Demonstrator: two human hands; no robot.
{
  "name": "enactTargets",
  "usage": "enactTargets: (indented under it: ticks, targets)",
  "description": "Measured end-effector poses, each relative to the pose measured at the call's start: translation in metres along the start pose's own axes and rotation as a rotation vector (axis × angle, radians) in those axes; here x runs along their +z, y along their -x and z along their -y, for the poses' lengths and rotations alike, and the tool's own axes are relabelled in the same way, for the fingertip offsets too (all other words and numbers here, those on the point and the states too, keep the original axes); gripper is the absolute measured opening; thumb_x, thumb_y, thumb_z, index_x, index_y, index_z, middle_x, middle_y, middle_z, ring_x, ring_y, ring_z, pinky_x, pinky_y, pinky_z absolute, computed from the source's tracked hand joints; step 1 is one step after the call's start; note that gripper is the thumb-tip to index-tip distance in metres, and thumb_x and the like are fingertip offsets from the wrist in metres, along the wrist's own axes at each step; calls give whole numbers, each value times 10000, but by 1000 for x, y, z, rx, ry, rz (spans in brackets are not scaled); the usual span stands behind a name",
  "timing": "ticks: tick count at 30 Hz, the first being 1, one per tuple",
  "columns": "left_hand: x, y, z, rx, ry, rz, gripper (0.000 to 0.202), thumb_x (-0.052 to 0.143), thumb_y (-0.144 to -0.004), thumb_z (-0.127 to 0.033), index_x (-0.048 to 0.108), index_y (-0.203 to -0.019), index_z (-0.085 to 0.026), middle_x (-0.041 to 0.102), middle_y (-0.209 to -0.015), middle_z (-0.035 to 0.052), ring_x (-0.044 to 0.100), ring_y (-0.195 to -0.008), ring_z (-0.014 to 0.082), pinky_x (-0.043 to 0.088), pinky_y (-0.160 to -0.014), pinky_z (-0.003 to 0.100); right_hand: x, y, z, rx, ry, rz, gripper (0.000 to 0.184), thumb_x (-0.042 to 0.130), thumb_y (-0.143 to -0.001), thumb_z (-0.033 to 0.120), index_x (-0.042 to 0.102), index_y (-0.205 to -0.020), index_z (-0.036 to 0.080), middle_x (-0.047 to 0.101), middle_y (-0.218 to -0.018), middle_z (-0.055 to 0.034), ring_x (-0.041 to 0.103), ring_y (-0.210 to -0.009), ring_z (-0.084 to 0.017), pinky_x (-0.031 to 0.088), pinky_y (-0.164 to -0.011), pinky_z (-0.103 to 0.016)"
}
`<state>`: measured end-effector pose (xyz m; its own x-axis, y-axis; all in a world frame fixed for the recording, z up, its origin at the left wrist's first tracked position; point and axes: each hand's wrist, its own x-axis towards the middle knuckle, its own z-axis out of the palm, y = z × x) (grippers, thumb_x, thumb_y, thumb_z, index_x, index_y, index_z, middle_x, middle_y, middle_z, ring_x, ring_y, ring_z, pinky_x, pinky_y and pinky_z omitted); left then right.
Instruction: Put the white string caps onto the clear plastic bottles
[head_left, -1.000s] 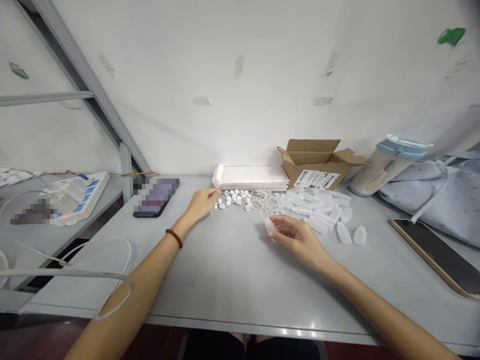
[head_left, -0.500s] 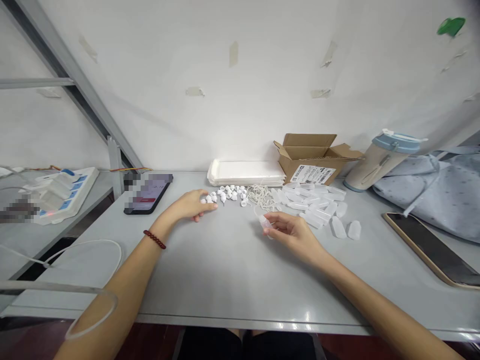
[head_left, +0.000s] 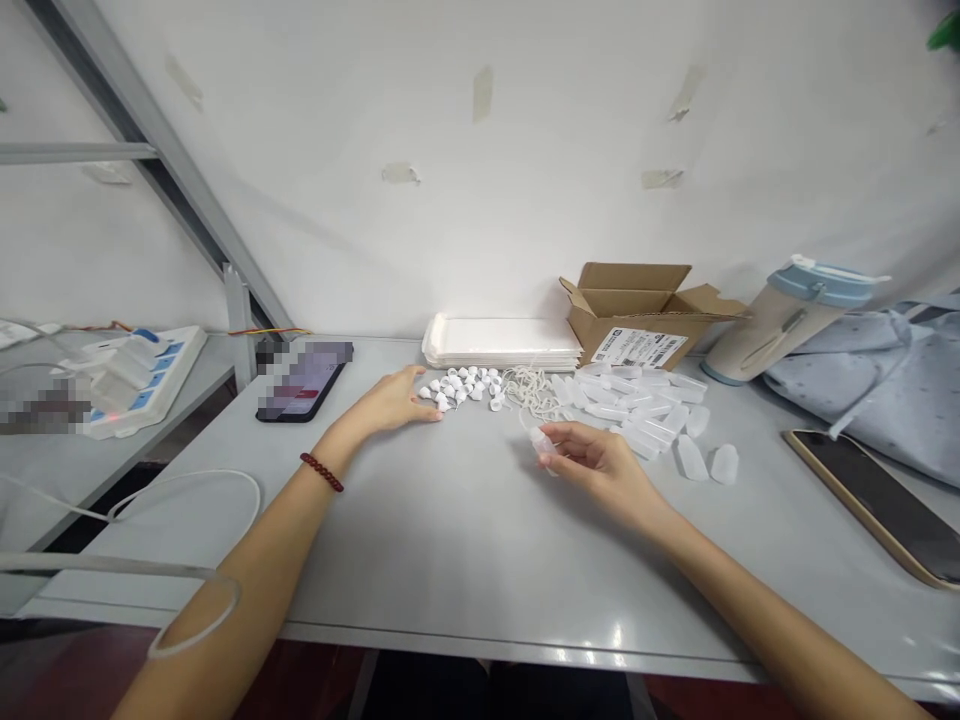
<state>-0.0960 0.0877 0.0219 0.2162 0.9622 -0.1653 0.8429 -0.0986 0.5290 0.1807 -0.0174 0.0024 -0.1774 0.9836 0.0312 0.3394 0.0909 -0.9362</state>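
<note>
At the left edge of a pile of small white caps [head_left: 471, 382], my left hand [head_left: 391, 405] rests low with thumb and fingers apart, nothing visibly held. A small translucent plastic bottle [head_left: 541, 440] is pinched between the thumb and fingers of my right hand [head_left: 600, 462], tilted, a thin white cord looping from its top. Right of the caps lies a tangle of off-white strings [head_left: 531, 390]. Beyond my right hand several more translucent plastic bottles [head_left: 649, 405] are heaped on their sides.
A stack of white trays [head_left: 499, 342] and an open cardboard box [head_left: 630, 310] stand against the wall. A tumbler [head_left: 780, 325], cloth bag [head_left: 847, 380] and phone [head_left: 877, 505] are at right. Another phone [head_left: 306, 385] and a power strip [head_left: 161, 380] are left; a white cable [head_left: 150, 572] crosses my left forearm.
The view has shifted slightly, so everything sits a little further right. My left hand's thumb and fingers have come closer around the nearest caps. My right hand still holds the bottle.
</note>
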Motion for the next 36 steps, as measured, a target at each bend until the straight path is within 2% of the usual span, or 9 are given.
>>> enactTargets:
  ticks: [5,11,17,19,21,23,25,29,36]
  targets:
    - [12,-2,-2,106,21,-25,668,643,-717,-406,479,-1302,-129,660,-820,30,621,-730,212,438,-620,270,-4,-1,1,23,-22,-34,328,641,-778,386,660,-1027,175,706,-796,-42,658,-751,-202,501,-718,-338]
    - [18,0,-8,191,5,-81,645,612,-748,-390,459,-1323,-141,666,-816,23,617,-720,210,429,-620,272,-9,-2,2,14,-44,-67,363,657,-763,412,641,-1029,166,714,-773,-56,671,-762,-218,505,-721,-354]
    - [22,15,-29,242,107,-151,361,526,-831,-380,631,-1082,-143,642,-722,13,602,-671,190,438,-622,277,-11,1,3,31,-106,-124,386,690,-734,426,633,-1017,169,712,-770,-58,673,-766,-221,507,-713,-357]
    - [32,27,-47,325,175,-184,295,517,-852,-354,642,-1032,-157,639,-729,6,591,-643,166,446,-608,264,-10,0,4,35,-141,-132,384,695,-730,428,638,-1005,166,710,-762,-59,676,-770,-225,510,-720,-361]
    - [46,41,-64,484,166,-209,252,532,-856,-280,624,-1060,-165,632,-755,4,584,-648,152,465,-645,268,-5,0,4,27,-176,-113,367,688,-738,423,649,-992,162,713,-783,-63,675,-781,-222,512,-737,-360]
    - [60,54,-78,673,91,-222,257,550,-862,-245,587,-1104,-166,626,-876,33,597,-753,170,485,-711,291,0,-1,4,18,-202,-79,347,673,-752,416,662,-987,161,717,-840,-69,671,-795,-213,513,-746,-350]
    - [70,62,-85,753,-1,-209,231,548,-873,-214,568,-1096,-159,590,-997,68,594,-851,192,498,-744,312,6,-1,3,22,-229,-61,339,661,-764,409,664,-994,160,717,-890,-72,668,-808,-207,516,-747,-339]
    - [80,62,-82,774,-35,-189,210,575,-863,-184,549,-1071,-175,524,-1108,83,586,-923,197,519,-790,327,11,0,0,83,-278,-89,351,677,-746,391,656,-1001,151,715,-891,-74,668,-834,-218,523,-750,-340]
    - [85,58,-77,804,-56,-263,293,613,-854,-214,503,-1124,-184,505,-1201,110,526,-1095,252,507,-894,395,15,1,3,85,-314,-113,341,677,-736,395,645,-975,153,705,-885,-76,671,-822,-220,525,-713,-330]
